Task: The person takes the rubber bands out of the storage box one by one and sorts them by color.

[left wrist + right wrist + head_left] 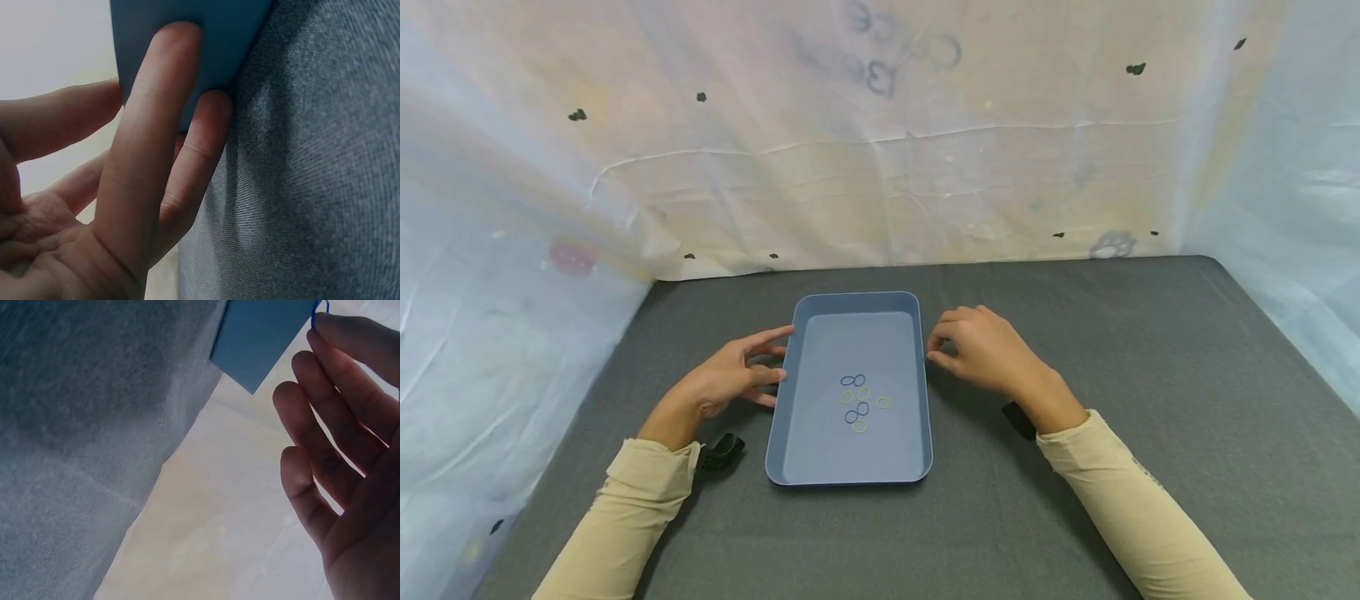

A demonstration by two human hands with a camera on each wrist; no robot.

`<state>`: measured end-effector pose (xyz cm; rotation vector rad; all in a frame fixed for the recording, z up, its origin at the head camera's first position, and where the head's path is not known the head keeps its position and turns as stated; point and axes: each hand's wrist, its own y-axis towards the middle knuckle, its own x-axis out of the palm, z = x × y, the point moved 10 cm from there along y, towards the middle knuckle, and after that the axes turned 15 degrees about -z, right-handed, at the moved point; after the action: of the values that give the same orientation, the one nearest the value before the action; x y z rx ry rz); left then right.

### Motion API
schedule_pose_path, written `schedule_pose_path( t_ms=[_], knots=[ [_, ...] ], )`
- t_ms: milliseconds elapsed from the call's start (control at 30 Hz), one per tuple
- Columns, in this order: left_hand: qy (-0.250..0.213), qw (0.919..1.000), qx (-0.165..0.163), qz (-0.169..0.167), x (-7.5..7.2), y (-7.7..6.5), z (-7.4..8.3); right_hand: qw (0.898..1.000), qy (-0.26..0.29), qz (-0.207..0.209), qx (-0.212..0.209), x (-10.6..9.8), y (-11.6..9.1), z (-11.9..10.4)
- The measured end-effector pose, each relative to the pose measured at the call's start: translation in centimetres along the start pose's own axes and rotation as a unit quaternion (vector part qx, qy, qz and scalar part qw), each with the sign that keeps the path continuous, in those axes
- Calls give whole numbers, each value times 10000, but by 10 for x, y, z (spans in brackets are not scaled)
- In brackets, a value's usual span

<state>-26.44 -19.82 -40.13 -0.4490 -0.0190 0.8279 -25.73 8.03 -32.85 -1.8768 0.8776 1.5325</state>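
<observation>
My left hand (727, 381) is at the left side of a shallow blue-grey tray (853, 346). Its fingers are spread and fairly straight, with the fingertips (178, 47) against the tray's outer wall. Just beyond the right rim is my right hand (983, 348), raised over the cloth. In the right wrist view its thumb and index finger pinch a thin blue rubber band (314, 315), partly cut off by the top edge of that view. The other fingers are loosely bent. Inside the tray lie several small rubber bands, some dark blue (862, 408) and some yellow (883, 402).
Dark grey cloth (1037, 500) covers the table under the tray. A pale, creased sheet (887, 192) hangs behind the far edge, with bluish sheeting (490, 350) at the sides. A black strap (722, 452) is on the left wrist.
</observation>
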Motion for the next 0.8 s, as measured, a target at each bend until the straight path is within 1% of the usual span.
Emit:
schedule_pose_path(
  t_ms=[467,800],
  knots=[
    [23,10000,17,-43,1,-1,0,9994,118,-246,220,8,-1,17],
    [19,10000,-24,-7,1,0,1,9985,186,-463,240,16,1,26]
  ],
)
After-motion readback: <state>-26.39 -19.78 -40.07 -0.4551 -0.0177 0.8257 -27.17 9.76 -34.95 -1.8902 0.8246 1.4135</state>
